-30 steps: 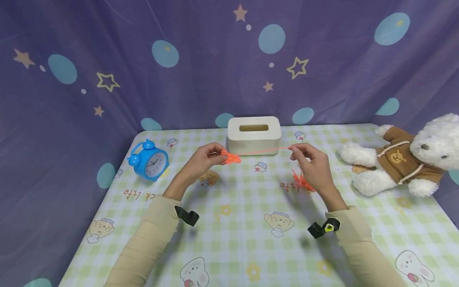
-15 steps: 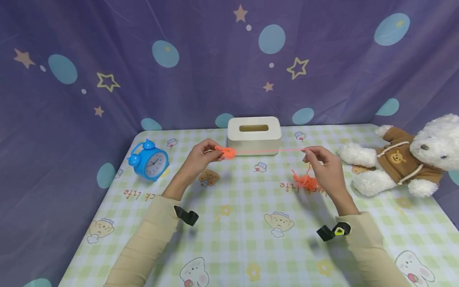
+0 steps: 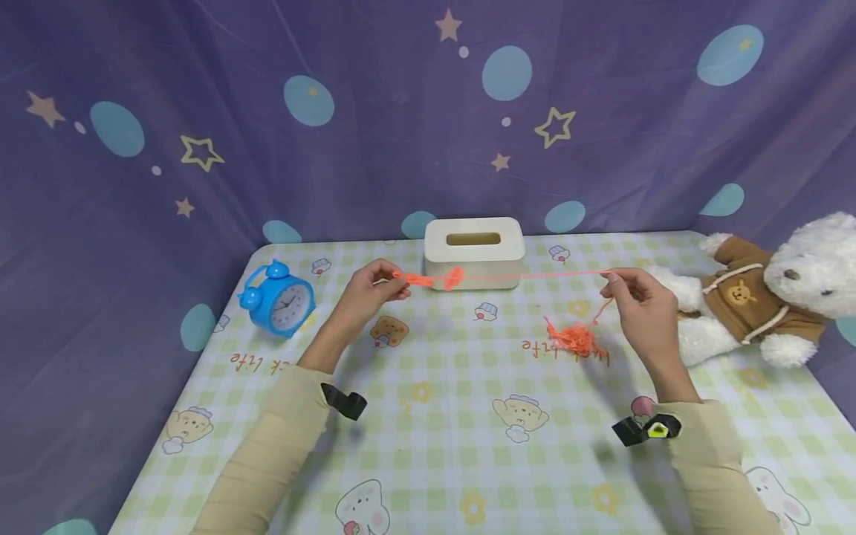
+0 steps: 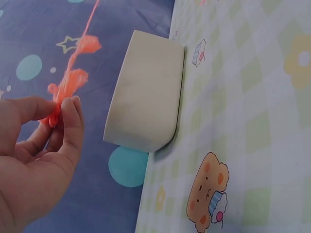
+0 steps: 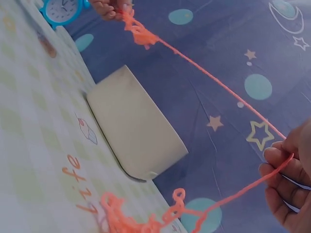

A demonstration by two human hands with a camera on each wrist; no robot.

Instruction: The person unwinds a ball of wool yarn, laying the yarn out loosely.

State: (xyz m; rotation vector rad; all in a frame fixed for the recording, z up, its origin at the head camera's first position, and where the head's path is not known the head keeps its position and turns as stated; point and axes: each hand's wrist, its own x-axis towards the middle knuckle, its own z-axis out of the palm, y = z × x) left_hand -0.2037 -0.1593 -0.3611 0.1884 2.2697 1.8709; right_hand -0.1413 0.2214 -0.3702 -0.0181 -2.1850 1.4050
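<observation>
Orange yarn stretches in the air between the two hands. My left hand (image 3: pixel 371 296) pinches a looped bunch of yarn (image 4: pixel 72 83) between thumb and fingertips, and part of the bunch trails off toward the right. At the other end my right hand (image 3: pixel 643 308) pinches the taut strand (image 5: pixel 218 82) between thumb and index finger. From the right hand the strand runs down to a loose heap of orange yarn (image 3: pixel 576 339) on the table, left of that hand. Tangled loops in the heap show at the bottom of the right wrist view.
Behind the strand stands a cream tissue box (image 3: pixel 475 253). A blue alarm clock (image 3: pixel 281 299) is at the left, and a white teddy bear (image 3: pixel 756 297) in a brown hoodie lies at the right. A checked cloth (image 3: pixel 455 461) covers the table; a purple curtain (image 3: pixel 374 171) hangs behind.
My right hand has moved to the right, lengthening the strand between the hands. The left hand has shifted slightly left, and the bunch beside it has drawn out into two clumps.
</observation>
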